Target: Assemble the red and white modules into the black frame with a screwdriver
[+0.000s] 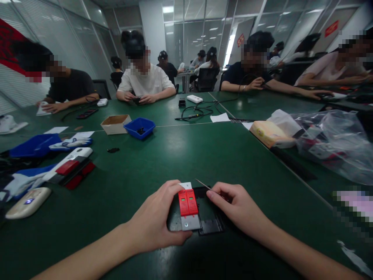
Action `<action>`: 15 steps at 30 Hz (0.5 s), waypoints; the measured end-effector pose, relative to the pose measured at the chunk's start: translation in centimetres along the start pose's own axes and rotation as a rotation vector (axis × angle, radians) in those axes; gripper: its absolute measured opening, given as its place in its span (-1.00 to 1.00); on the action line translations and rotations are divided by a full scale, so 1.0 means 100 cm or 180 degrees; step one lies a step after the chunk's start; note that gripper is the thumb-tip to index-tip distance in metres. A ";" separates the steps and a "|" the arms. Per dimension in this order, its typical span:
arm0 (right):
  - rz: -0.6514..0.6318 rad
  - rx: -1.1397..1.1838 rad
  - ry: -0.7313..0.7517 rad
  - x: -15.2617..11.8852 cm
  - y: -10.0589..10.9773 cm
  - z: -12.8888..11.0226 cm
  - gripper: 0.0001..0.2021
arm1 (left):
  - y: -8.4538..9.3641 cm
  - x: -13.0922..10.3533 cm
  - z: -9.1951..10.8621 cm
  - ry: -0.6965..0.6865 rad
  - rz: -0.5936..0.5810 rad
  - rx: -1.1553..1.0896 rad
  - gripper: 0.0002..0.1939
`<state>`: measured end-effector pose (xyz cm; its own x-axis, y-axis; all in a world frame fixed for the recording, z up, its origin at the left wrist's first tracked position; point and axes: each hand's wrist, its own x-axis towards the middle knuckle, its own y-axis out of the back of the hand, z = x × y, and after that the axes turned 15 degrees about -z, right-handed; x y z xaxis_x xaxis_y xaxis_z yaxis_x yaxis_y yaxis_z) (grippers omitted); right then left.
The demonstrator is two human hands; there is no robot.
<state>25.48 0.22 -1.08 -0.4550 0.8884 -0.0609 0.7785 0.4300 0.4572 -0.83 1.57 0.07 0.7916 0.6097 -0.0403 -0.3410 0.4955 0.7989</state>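
Note:
My left hand is wrapped round the left side of a red and grey module, thumb at its lower end and fingers at its upper end. The module has two red blocks with small green windows. Just right of it lies a black tray on the green table. Above the tray's right side, my right hand is closed round a thin metal tool, whose slender shaft points up and left. The tool's handle is mostly hidden in my fingers.
Ahead stand a blue bin with small black parts and an open carton. At left are gloves, red modules and a beige device. Plastic bags and a tissue pack lie right. People sit across the table.

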 end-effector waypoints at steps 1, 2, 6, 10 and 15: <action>-0.0006 0.0038 -0.0034 0.000 0.000 0.000 -0.58 | 0.000 0.000 0.001 -0.0014 0.0002 -0.0004 -0.05; -0.0005 0.0079 -0.0060 0.000 0.000 0.001 -0.57 | 0.001 0.000 0.002 -0.0016 -0.0003 -0.0008 -0.05; 0.0082 0.0205 -0.0153 0.000 0.000 0.001 -0.55 | 0.003 0.001 0.007 0.0077 -0.0083 -0.0057 -0.09; 0.0210 0.0278 -0.0177 0.000 -0.001 0.001 -0.51 | 0.004 0.004 0.009 0.0137 -0.0089 -0.0133 -0.13; 0.0206 0.0205 -0.0182 -0.001 0.001 0.001 -0.49 | 0.004 0.004 0.005 0.0105 -0.0145 -0.0179 -0.07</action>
<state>25.65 0.15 -1.08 -0.3788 0.9216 -0.0844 0.8325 0.3792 0.4040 -0.39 1.69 0.64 0.7902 0.6053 -0.0963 -0.3336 0.5566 0.7609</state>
